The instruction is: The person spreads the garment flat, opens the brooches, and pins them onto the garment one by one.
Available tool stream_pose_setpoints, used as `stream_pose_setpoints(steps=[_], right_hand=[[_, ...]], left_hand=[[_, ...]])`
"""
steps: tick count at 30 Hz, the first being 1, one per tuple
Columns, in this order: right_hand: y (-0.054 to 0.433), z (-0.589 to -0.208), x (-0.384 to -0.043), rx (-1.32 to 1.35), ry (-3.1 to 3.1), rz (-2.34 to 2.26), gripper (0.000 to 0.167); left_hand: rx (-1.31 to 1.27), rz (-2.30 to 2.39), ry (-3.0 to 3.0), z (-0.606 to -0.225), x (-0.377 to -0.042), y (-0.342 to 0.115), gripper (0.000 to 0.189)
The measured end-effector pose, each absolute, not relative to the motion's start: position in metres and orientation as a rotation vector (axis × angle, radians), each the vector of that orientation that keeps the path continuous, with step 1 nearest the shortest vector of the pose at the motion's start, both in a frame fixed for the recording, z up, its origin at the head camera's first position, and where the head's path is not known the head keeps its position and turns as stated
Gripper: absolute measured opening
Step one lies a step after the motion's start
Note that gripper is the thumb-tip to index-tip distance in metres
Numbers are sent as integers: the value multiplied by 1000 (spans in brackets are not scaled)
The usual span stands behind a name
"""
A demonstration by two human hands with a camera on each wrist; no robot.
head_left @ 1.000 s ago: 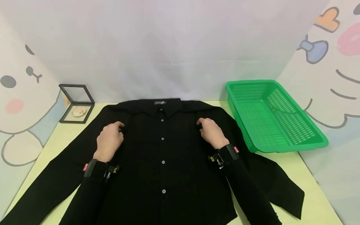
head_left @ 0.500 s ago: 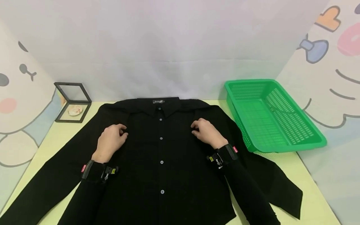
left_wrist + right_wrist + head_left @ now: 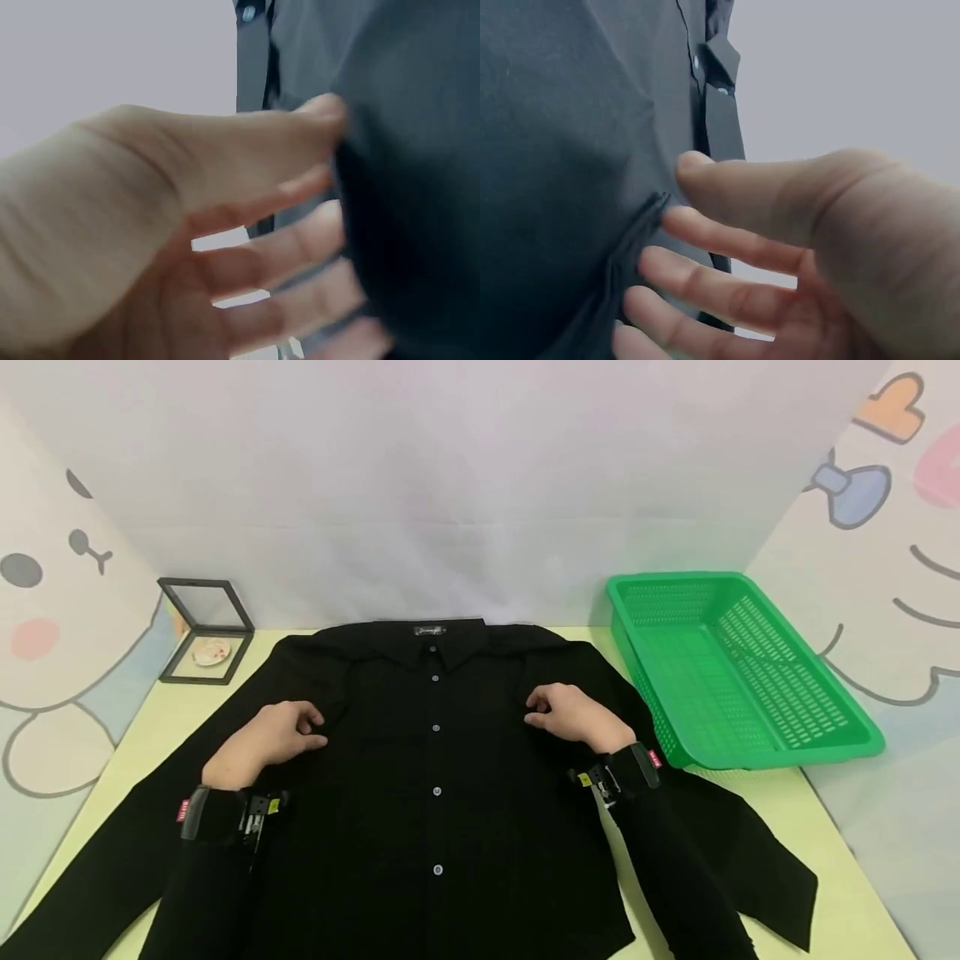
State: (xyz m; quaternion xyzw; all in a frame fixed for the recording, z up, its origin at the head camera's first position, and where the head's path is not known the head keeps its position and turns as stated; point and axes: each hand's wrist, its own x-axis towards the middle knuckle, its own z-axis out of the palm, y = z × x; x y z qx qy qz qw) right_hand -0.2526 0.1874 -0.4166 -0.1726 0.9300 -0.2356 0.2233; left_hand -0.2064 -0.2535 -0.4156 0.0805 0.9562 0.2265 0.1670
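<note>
A black long-sleeved button-up shirt (image 3: pixel 480 760) lies spread front side up, its collar toward the back wall. My left hand (image 3: pixel 270 735) is over the chest on the left, near the sleeve seam; in the left wrist view its thumb (image 3: pixel 262 146) and loosely bent fingers reach the dark cloth, and whether they touch it I cannot tell. Over the opposite side of the chest is my right hand (image 3: pixel 577 714). Its thumb (image 3: pixel 742 191) stands apart from the spread fingers in the right wrist view, beside a small fold (image 3: pixel 634 240) of cloth.
A green plastic basket (image 3: pixel 675 752) stands at the back right, beside the shirt's shoulder and partly over the sleeve side. At the back left is a black-framed clear case (image 3: pixel 243 652) holding a small round pale item (image 3: pixel 212 652). White cloth walls enclose the pale yellow table (image 3: pixel 847 902).
My left hand has shifted slightly left and down and turned more toward the right. The right hand's fingers have loosened and it has moved slightly. The shirt lies much as before.
</note>
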Motion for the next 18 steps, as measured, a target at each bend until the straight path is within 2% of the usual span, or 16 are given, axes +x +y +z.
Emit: stream_pose_setpoints(steps=[4,8,18], right_hand=[[201,-409,-253,-436,2514,-633,22],[217,-402,-253,-390,2529,-607,23],[209,-411,-252,-184,2410,-542,17]], left_hand=[[154,629,2634,-408,-203,-279,43],[117,659,2575,-402,-199,-298,54],[-16,722,2325,-401,-198,-287,32]])
